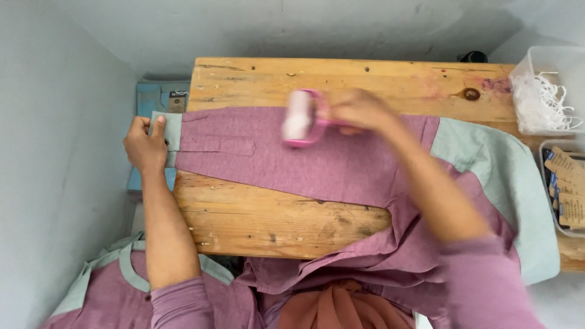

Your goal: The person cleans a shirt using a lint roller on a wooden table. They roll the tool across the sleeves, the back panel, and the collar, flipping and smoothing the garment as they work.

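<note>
Lint roller (300, 119), pink with a pale roll, is in your right hand (359, 109); your fingers are closed around its handle, and the roll lies on the mauve sleeve (317, 164) spread across the wooden table (274, 225). The roller and the hand look blurred. Your left hand (145, 145) pinches the grey-green cuff (173, 131) at the left edge of the table, thumb on top, fingers shut on the cloth. At the far right stand a clear plastic box (542, 67) with white strings and a tray of brown paper tags (570, 189).
</note>
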